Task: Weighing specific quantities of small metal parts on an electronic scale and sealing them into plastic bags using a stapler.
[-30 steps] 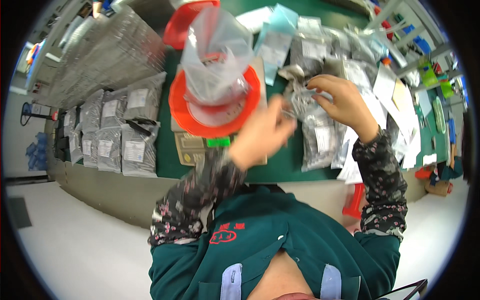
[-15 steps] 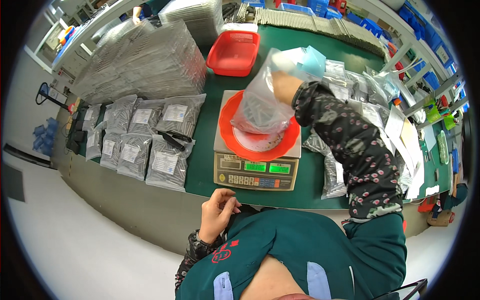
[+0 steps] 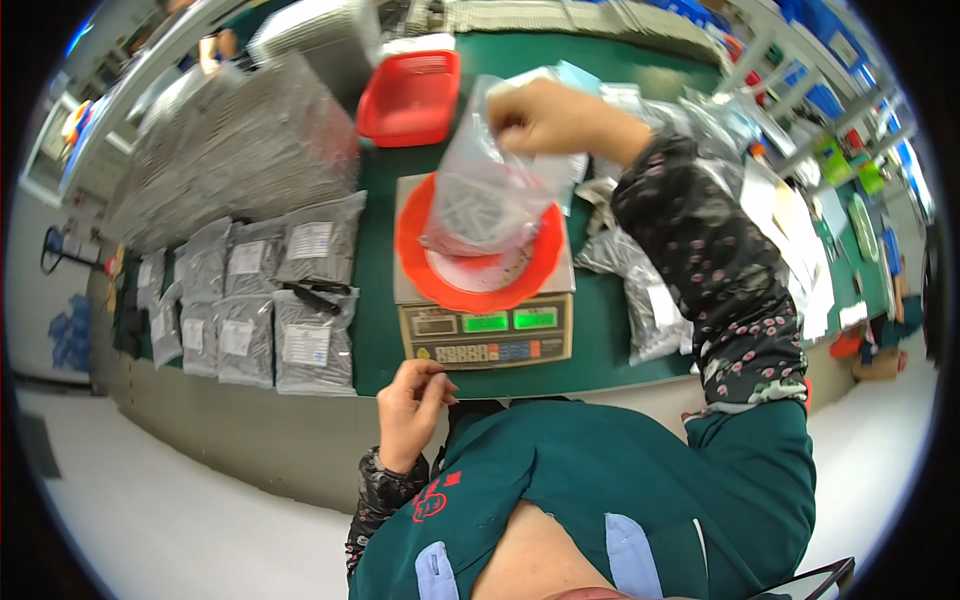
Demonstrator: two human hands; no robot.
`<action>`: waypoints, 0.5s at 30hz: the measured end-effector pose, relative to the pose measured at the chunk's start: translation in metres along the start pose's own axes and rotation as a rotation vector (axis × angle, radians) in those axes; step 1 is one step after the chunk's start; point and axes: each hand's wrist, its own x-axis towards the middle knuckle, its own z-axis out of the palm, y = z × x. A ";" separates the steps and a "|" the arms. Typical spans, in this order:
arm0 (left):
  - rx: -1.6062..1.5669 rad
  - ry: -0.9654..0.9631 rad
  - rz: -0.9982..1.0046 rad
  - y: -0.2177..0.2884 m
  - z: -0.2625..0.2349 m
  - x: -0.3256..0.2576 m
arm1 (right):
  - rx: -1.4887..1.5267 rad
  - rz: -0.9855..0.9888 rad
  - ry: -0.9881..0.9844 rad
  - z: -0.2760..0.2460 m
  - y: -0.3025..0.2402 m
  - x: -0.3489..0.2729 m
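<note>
A clear plastic bag (image 3: 475, 205) with grey metal pins or rods in it stands in an orange-red bowl (image 3: 410, 235). The bowl rests on a digital scale (image 3: 487, 354) with lit green displays. At the bag's mouth is my right hand (image 3: 560, 118), its fingers curled down and blurred. They hide whatever they may hold, and whether they grip the bag's edge is unclear. In front of the scale, at the table's near edge, my left hand (image 3: 408, 412) hovers with fingers bent in and thumb against them, nothing visible in it.
Several labelled bags of grey pins (image 3: 315, 340) lie on the left of the green table, before tall stacks of clear plastic trays (image 3: 240, 150). A red basket (image 3: 372, 115) stands behind the scale. More filled bags (image 3: 655, 315) and paper sheets (image 3: 800, 240) lie on the right.
My right hand has drawn back from inside or behind the bag to its upper edge. My view has shifted, so the table things appear further left. My left hand keeps its bent shape.
</note>
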 end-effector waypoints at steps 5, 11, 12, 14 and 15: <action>0.021 0.026 0.016 0.010 -0.003 0.013 | -0.362 0.284 0.109 -0.034 0.020 -0.104; 0.157 -0.024 0.137 0.030 -0.007 0.039 | -0.546 0.405 -0.126 0.025 0.041 -0.172; 0.167 -0.020 0.136 0.036 -0.005 0.041 | -0.539 0.400 -0.120 0.028 0.039 -0.176; 0.217 -0.012 0.241 0.049 -0.001 0.047 | -0.462 0.266 0.096 0.033 0.039 -0.183; 0.283 -0.006 0.297 0.053 -0.003 0.056 | -0.515 0.309 0.067 0.029 0.039 -0.182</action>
